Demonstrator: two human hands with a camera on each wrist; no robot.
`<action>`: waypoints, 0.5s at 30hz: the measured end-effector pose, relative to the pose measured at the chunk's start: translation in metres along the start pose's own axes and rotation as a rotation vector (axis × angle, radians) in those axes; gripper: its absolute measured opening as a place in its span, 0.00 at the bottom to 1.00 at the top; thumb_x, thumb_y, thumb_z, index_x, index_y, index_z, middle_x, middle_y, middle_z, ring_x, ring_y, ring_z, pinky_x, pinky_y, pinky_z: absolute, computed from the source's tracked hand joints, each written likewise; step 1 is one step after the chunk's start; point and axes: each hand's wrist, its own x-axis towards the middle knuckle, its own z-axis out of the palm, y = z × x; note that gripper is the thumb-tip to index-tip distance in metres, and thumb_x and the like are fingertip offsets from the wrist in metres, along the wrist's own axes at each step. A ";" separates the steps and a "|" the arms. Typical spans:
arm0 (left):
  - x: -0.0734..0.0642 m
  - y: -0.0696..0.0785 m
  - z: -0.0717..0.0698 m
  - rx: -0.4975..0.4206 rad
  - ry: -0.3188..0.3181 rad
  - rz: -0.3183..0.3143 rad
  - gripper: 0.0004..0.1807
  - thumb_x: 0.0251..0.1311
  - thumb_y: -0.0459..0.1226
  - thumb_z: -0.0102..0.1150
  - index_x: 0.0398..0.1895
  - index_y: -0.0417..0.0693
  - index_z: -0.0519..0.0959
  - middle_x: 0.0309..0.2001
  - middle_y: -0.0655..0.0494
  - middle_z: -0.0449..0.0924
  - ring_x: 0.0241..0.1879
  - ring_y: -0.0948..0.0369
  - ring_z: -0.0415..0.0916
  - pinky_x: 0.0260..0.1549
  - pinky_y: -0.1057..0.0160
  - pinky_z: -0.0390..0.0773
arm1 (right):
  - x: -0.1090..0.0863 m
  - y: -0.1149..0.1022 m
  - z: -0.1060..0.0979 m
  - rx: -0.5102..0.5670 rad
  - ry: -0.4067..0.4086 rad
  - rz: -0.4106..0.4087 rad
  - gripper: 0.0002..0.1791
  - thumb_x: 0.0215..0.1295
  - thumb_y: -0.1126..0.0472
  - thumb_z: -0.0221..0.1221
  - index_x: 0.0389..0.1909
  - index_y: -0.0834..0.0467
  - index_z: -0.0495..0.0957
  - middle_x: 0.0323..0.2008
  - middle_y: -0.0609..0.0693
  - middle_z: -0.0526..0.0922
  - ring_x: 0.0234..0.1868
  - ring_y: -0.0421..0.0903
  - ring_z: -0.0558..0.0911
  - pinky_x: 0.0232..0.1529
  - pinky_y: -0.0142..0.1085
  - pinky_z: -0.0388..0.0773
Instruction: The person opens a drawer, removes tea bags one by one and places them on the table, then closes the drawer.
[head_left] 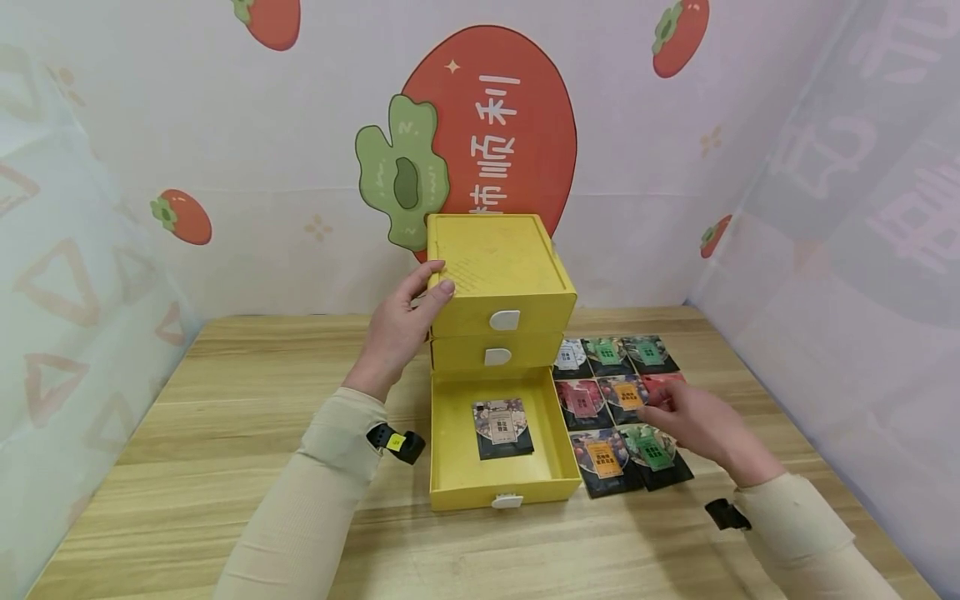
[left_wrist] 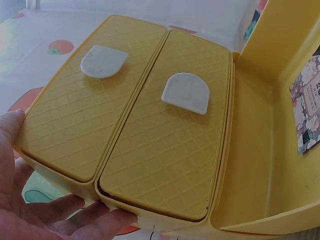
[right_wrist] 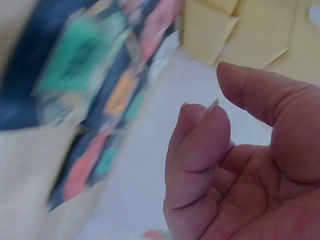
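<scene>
My left hand [head_left: 397, 333] rests on the left edge of a yellow drawer cabinet [head_left: 498, 250], thumb on the top edge, fingertips touching its side in the left wrist view. The cabinet's bottom drawer [head_left: 453, 467] is pulled out and has a flat packet [head_left: 502, 428] with a floral print lying in it. Two upper drawers with white handles [left_wrist: 186, 93] are closed. My right hand [head_left: 693, 421] is over the right side of the packet rows, partly covering a red packet [head_left: 663, 382]. Nothing sits between its thumb and loosely bent fingers.
Several dark packets with coloured labels lie in rows right of the cabinet, among them a pink packet [head_left: 582, 402], an orange packet [head_left: 602, 461] and a green packet [head_left: 654, 456]. The wooden table [head_left: 247, 417] is bordered by printed cloth walls [head_left: 300, 150] behind and at both sides.
</scene>
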 end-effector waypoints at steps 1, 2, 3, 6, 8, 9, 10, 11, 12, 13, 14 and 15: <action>0.000 0.000 0.000 -0.001 0.000 0.000 0.34 0.71 0.66 0.53 0.77 0.72 0.68 0.78 0.55 0.65 0.71 0.52 0.70 0.64 0.43 0.74 | 0.001 -0.008 0.000 -0.017 0.008 -0.017 0.16 0.74 0.49 0.61 0.43 0.61 0.78 0.27 0.47 0.75 0.25 0.44 0.74 0.29 0.39 0.70; 0.000 0.000 0.000 -0.001 0.002 -0.001 0.34 0.71 0.66 0.53 0.77 0.72 0.68 0.78 0.55 0.65 0.71 0.52 0.70 0.64 0.43 0.75 | 0.002 -0.017 0.001 -0.028 0.016 -0.030 0.16 0.74 0.49 0.62 0.43 0.61 0.79 0.26 0.47 0.74 0.24 0.44 0.72 0.29 0.39 0.68; 0.000 0.000 0.000 0.000 0.003 -0.001 0.34 0.70 0.66 0.53 0.77 0.72 0.68 0.78 0.55 0.65 0.71 0.52 0.70 0.63 0.44 0.75 | 0.003 -0.025 0.002 -0.035 0.020 -0.044 0.17 0.74 0.49 0.62 0.44 0.61 0.79 0.26 0.46 0.76 0.24 0.43 0.72 0.29 0.39 0.68; 0.000 0.000 -0.001 -0.002 0.005 -0.001 0.34 0.70 0.66 0.53 0.77 0.72 0.68 0.78 0.54 0.65 0.71 0.52 0.71 0.62 0.44 0.76 | 0.005 -0.050 0.006 -0.047 0.026 -0.065 0.18 0.73 0.49 0.62 0.49 0.61 0.81 0.29 0.45 0.80 0.26 0.42 0.74 0.31 0.38 0.72; -0.001 0.000 -0.001 -0.003 0.007 -0.002 0.34 0.70 0.66 0.54 0.77 0.72 0.68 0.77 0.54 0.65 0.70 0.52 0.71 0.60 0.44 0.77 | 0.008 -0.066 0.010 -0.054 0.022 -0.071 0.19 0.73 0.49 0.62 0.51 0.61 0.81 0.31 0.46 0.82 0.27 0.42 0.76 0.32 0.38 0.74; -0.001 0.000 0.000 -0.002 0.008 -0.002 0.34 0.70 0.66 0.54 0.77 0.72 0.68 0.77 0.54 0.66 0.70 0.53 0.71 0.60 0.45 0.77 | 0.009 -0.074 0.012 -0.057 0.016 -0.071 0.19 0.73 0.48 0.62 0.51 0.60 0.81 0.33 0.46 0.82 0.28 0.42 0.76 0.32 0.38 0.75; 0.000 0.000 0.000 -0.004 0.008 -0.002 0.34 0.70 0.66 0.54 0.77 0.72 0.68 0.77 0.54 0.66 0.70 0.53 0.72 0.60 0.45 0.77 | 0.011 -0.081 0.014 -0.060 0.012 -0.072 0.18 0.73 0.49 0.62 0.51 0.59 0.82 0.33 0.46 0.82 0.28 0.42 0.77 0.32 0.37 0.76; -0.001 0.000 0.000 -0.004 0.008 -0.003 0.34 0.70 0.66 0.54 0.77 0.72 0.68 0.77 0.54 0.66 0.70 0.53 0.72 0.59 0.45 0.77 | 0.013 -0.088 0.017 -0.063 0.005 -0.068 0.18 0.73 0.49 0.62 0.50 0.59 0.81 0.33 0.47 0.82 0.28 0.43 0.77 0.31 0.37 0.76; 0.000 0.000 0.000 -0.004 0.008 -0.003 0.34 0.70 0.66 0.54 0.77 0.72 0.68 0.77 0.54 0.66 0.70 0.53 0.72 0.59 0.45 0.77 | 0.015 -0.094 0.019 -0.065 -0.002 -0.068 0.17 0.73 0.49 0.62 0.50 0.59 0.82 0.33 0.47 0.82 0.28 0.43 0.77 0.31 0.37 0.76; 0.000 -0.001 0.000 -0.005 0.009 -0.003 0.34 0.70 0.66 0.54 0.77 0.72 0.68 0.77 0.54 0.66 0.70 0.53 0.72 0.59 0.45 0.77 | 0.017 -0.100 0.022 -0.067 -0.010 -0.069 0.17 0.73 0.50 0.62 0.50 0.59 0.82 0.32 0.47 0.82 0.28 0.43 0.76 0.31 0.37 0.76; 0.000 -0.001 0.000 -0.006 0.009 -0.002 0.34 0.70 0.66 0.54 0.77 0.72 0.68 0.77 0.55 0.66 0.69 0.53 0.72 0.59 0.46 0.77 | 0.018 -0.106 0.025 -0.069 -0.020 -0.070 0.17 0.73 0.51 0.62 0.50 0.59 0.82 0.32 0.47 0.81 0.28 0.43 0.76 0.31 0.36 0.75; 0.000 -0.001 0.000 -0.007 0.008 -0.002 0.34 0.70 0.66 0.54 0.77 0.72 0.68 0.77 0.55 0.66 0.69 0.53 0.72 0.58 0.46 0.77 | 0.020 -0.111 0.028 -0.074 -0.029 -0.073 0.16 0.72 0.51 0.62 0.49 0.59 0.82 0.29 0.47 0.79 0.26 0.43 0.75 0.29 0.36 0.73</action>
